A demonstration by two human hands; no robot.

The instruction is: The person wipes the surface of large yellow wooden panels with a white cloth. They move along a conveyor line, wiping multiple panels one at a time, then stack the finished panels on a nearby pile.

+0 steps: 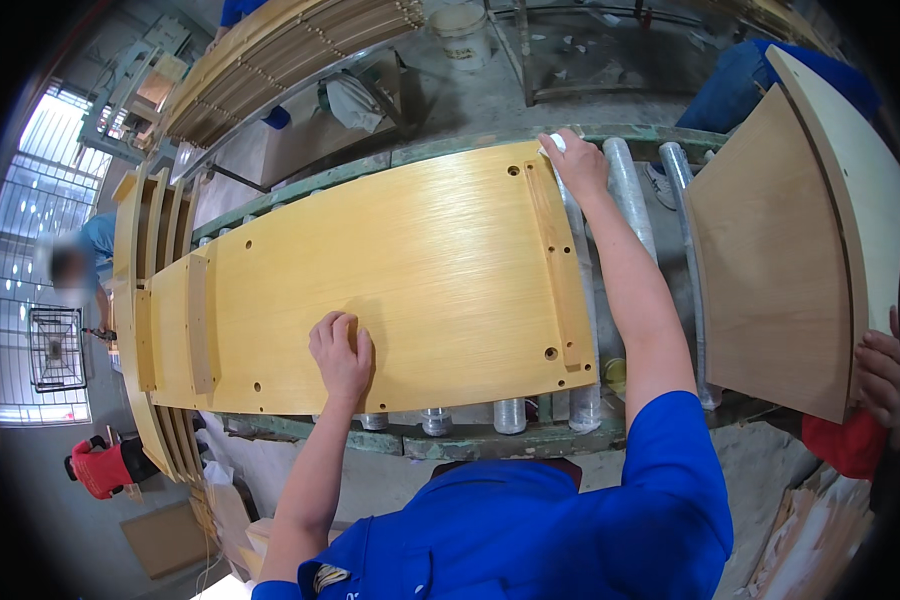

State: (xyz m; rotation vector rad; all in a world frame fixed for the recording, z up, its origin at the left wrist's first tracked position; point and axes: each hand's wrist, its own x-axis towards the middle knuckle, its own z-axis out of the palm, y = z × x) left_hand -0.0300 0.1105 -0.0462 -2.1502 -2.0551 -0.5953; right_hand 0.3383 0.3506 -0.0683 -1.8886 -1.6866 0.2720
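Note:
A long yellow wooden panel (410, 270) lies on a roller conveyor in front of me, with several drilled holes along its edges. One cross batten (555, 265) is fixed near its right end, and another batten (199, 325) stands near its left end. My right hand (580, 165) reaches to the panel's far right corner, its fingers closed on a small white wad (552, 144) that looks like cloth or paper. Above the panel's near middle, my left hand (341, 360) has loosely curled fingers, and nothing shows in it.
Plastic-wrapped rollers (630, 195) run beyond the right end. A brown board assembly (770, 260) stands at right, with another person's hand (880, 375) at its edge. Slatted wooden parts (155, 240) are at left. Stacked boards (290, 60) and a white bucket (460, 35) are behind.

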